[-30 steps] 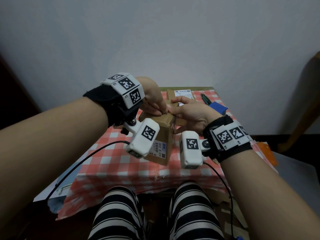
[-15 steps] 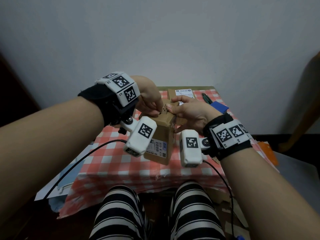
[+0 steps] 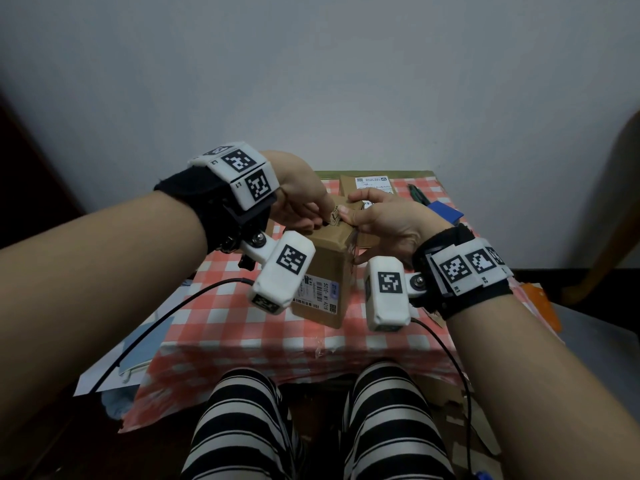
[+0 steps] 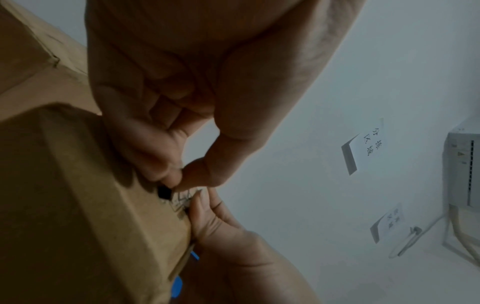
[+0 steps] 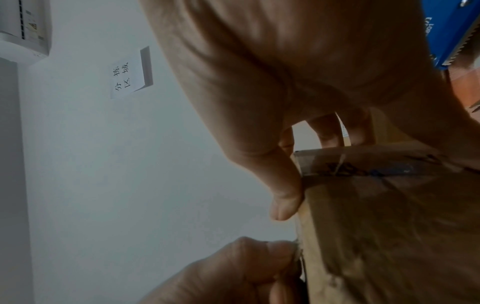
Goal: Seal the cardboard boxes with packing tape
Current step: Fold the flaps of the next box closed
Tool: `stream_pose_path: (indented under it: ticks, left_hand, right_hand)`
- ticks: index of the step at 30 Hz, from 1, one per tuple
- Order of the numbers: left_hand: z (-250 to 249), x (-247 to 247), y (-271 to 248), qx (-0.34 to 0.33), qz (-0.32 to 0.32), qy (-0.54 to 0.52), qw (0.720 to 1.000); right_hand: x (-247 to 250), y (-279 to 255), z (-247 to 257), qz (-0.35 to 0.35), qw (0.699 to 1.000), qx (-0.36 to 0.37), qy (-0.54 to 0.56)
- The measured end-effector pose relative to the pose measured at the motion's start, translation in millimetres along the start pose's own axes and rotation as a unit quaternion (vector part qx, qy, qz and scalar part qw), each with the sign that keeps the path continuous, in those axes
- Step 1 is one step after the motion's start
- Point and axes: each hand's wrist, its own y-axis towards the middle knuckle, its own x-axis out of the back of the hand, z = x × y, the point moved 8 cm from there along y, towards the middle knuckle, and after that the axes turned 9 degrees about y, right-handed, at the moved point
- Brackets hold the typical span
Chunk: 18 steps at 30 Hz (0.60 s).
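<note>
A small cardboard box [image 3: 325,268] with a printed label hangs above the checked table, held between both hands. My right hand [image 3: 381,220] grips its top right corner, thumb [image 5: 283,195] pressed on the top edge and fingers behind. My left hand [image 3: 301,199] pinches a small tab of tape or torn paper [image 3: 334,214] that stands up from the top edge. The left wrist view shows thumb and forefinger [image 4: 179,181] closed on that tab [image 4: 182,198]. A strip of clear tape [image 5: 337,164] lies across the box face [image 5: 389,226].
A second box [image 3: 367,183] with a white label lies at the back of the red checked tablecloth [image 3: 242,323]. A blue tape dispenser [image 3: 445,211] and a dark pen-like tool [image 3: 415,194] lie at the back right. Papers lie on the floor at left.
My left hand has risen slightly, and the pinched tab now stands up off the box top. The right hand and the box have barely moved.
</note>
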Motion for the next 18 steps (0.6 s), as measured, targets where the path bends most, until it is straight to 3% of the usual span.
stream_pose_path:
  ticks: [10,14,18]
  left_hand:
    - [-11,-6,-6,-0.023,-0.041,0.071,0.996]
    - [-20,2,-7,-0.078,-0.078,0.093,0.990]
    - [-9,-3,-9,-0.033,-0.031,0.042,0.998]
  right_hand:
    - [5,7,0,-0.008,0.999,0.009,-0.043]
    - [5,6,0,-0.008,0.999,0.007,-0.037]
    - [6,6,-1,-0.003,1.000,0.005,-0.030]
